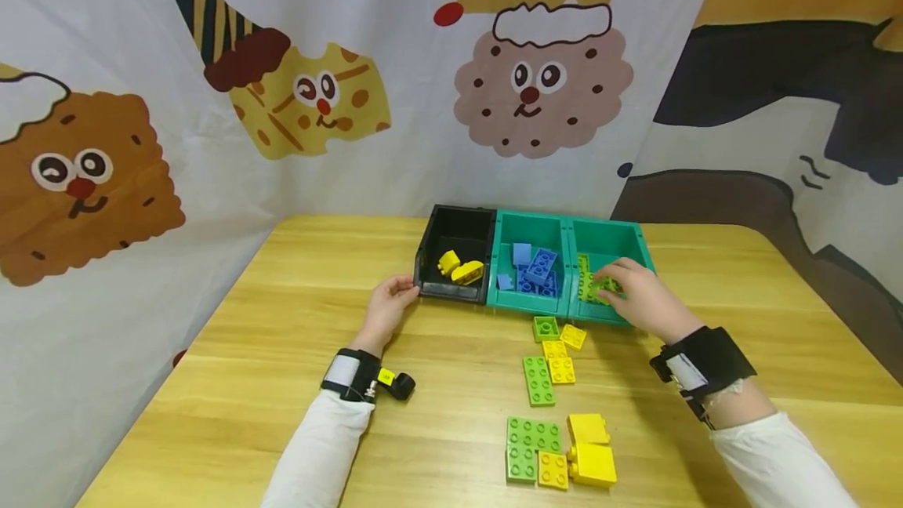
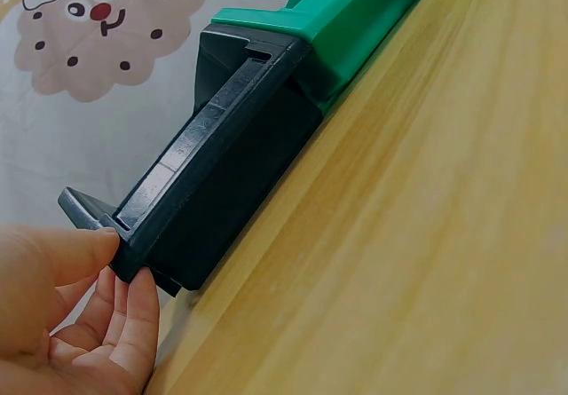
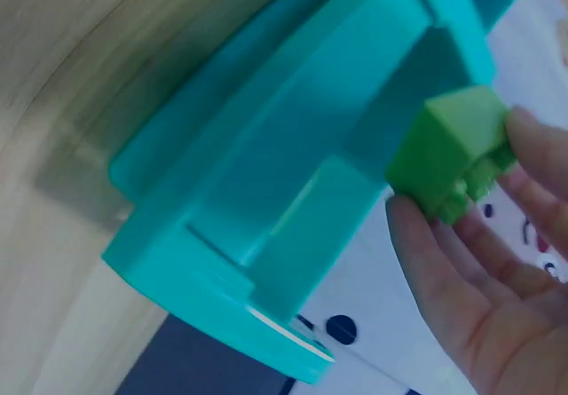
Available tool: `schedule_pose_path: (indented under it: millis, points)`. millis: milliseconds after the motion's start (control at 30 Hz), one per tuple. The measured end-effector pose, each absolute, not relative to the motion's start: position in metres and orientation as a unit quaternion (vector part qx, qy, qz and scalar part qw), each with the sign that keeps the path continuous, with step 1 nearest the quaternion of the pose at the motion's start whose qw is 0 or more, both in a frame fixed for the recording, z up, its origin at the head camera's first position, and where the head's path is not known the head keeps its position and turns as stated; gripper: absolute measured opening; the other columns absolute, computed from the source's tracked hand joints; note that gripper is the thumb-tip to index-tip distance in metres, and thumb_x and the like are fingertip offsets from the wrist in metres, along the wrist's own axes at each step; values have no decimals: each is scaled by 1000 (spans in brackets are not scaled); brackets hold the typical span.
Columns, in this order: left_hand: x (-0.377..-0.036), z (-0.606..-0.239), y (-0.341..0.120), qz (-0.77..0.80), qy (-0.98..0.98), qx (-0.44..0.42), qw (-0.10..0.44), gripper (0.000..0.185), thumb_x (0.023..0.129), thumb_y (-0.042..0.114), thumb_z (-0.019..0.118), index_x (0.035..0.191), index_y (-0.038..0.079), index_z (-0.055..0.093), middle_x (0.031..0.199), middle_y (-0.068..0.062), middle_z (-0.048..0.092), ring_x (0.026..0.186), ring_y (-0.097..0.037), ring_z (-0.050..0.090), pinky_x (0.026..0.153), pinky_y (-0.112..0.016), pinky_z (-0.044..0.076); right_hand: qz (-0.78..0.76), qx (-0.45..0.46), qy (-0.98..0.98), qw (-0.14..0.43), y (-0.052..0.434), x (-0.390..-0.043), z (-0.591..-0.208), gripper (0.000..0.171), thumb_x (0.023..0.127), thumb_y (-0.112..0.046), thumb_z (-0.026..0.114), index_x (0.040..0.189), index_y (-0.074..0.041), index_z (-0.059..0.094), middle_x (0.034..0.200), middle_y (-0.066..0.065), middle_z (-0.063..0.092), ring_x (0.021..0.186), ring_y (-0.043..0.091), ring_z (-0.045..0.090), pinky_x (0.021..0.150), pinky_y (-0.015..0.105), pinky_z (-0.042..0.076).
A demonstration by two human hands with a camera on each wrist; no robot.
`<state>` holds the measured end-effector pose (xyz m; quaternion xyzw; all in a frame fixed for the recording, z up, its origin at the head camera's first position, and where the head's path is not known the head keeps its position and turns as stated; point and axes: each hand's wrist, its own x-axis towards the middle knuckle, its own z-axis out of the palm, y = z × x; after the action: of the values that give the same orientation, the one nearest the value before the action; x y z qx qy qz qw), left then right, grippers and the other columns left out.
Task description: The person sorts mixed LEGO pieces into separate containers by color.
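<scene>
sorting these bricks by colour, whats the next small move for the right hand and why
Probably lower and release the green brick into the right teal bin. The right hand pinches it just over that bin, where other green bricks lie, while the left hand steadies the black bin.

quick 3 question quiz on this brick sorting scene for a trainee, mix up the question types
1. True or false: the right hand pinches a green brick over the right teal bin.
2. Which bin does the left hand grip? A) the black bin B) the middle teal bin C) none
3. Fill in: the middle teal bin holds ____ bricks.

Key
1. True: the fingers hold the green brick at that bin.
2. A: thumb and fingers pinch its front left corner.
3. Blue.
</scene>
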<state>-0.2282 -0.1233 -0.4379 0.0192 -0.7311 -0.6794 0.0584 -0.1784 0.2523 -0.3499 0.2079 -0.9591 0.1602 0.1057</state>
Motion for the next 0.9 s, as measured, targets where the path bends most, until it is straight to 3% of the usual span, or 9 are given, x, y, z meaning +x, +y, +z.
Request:
schedule_pose_path:
  millis: [167,433,900]
  points:
    - [-225,-440,-125,-673,-737,27,52,22,89,0,61,110,-8,61,99,-13,63,83,-8,55,73,-15,47,162,166,-968,93,251,-189,-357,21,87,-7,66,105,4,64,104,23,59,96,38,57,84,52,49]
    - [-227,-438,-125,-672,-738,27,53,23,89,1,61,110,-7,61,103,-15,62,86,-9,56,74,-16,47,152,168,-970,89,252,-199,-367,20,84,-8,69,100,2,66,95,19,61,87,34,58,77,48,51]
    - [-226,-438,-124,-674,-736,27,55,22,89,0,61,110,-7,61,103,-15,62,85,-9,55,74,-15,46,147,150,-977,43,254,-206,-375,26,87,-15,68,107,1,65,105,22,62,98,39,57,85,53,49]
